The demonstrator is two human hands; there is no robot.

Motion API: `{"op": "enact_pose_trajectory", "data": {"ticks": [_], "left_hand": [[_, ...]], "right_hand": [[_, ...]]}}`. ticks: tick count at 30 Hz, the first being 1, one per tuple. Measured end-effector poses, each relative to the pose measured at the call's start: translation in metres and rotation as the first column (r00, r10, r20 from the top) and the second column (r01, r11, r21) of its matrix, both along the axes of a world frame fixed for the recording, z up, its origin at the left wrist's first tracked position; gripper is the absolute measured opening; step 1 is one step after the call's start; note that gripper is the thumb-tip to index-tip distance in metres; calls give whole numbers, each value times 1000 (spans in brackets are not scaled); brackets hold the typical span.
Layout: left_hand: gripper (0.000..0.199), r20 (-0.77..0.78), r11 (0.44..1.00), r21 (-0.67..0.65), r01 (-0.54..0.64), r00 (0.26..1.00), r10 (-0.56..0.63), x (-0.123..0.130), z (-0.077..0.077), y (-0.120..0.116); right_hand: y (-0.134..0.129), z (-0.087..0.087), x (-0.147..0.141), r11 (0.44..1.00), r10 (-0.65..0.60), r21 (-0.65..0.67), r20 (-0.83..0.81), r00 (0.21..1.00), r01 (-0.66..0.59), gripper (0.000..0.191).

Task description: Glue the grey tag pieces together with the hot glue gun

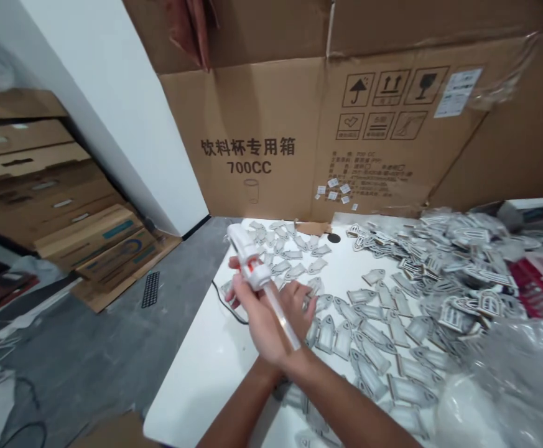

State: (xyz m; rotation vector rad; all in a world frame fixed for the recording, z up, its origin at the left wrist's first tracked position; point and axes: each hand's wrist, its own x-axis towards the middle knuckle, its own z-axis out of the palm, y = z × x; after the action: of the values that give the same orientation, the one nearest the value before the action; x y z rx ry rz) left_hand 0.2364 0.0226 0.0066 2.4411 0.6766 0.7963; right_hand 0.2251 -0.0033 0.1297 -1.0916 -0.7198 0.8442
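Observation:
My right hand (264, 320) is closed around a white hot glue gun (252, 264), with a translucent glue stick (283, 316) sticking out of its back end toward my wrist. My forearms cross, the right one over the left. Beyond the right wrist, my left hand (298, 303) rests low over the table with its fingers curled; what they hold, if anything, is hidden. Around it lie many flat, pointed, film-covered tags (326, 336), each with a small hole at the tip. More such tags (292, 255) are spread farther back, past the glue gun.
White table (196, 373) with a black cable (228, 306) over its left edge. A heap of tags (462, 261), a pink basket (539, 286) and clear plastic bags (518, 373) stand right. A large cardboard sheet (262, 106) rises behind. Cartons (42, 174) are stacked left on the floor.

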Motion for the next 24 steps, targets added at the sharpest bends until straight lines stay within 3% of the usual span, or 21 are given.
{"op": "enact_pose_trajectory", "data": {"ticks": [5,11,14,18,24], "left_hand": [[10,-153,990,120,74,987,-56,66,-4,14],[15,-189,976,189,105,980,-69,90,1,22],[23,-204,959,202,199,966,-158,101,5,11],[30,-233,914,169,368,916,-326,138,3,-15],[31,-242,955,23,294,929,-280,198,-11,-37]], "right_hand": [[2,2,0,999,-10,42,49,999,8,34],[0,17,16,998,-68,25,103,992,66,18],[2,21,19,991,-129,66,186,974,119,6],[0,24,18,990,-80,134,338,938,36,9],[-8,29,20,983,1,170,401,916,-76,26]]}}
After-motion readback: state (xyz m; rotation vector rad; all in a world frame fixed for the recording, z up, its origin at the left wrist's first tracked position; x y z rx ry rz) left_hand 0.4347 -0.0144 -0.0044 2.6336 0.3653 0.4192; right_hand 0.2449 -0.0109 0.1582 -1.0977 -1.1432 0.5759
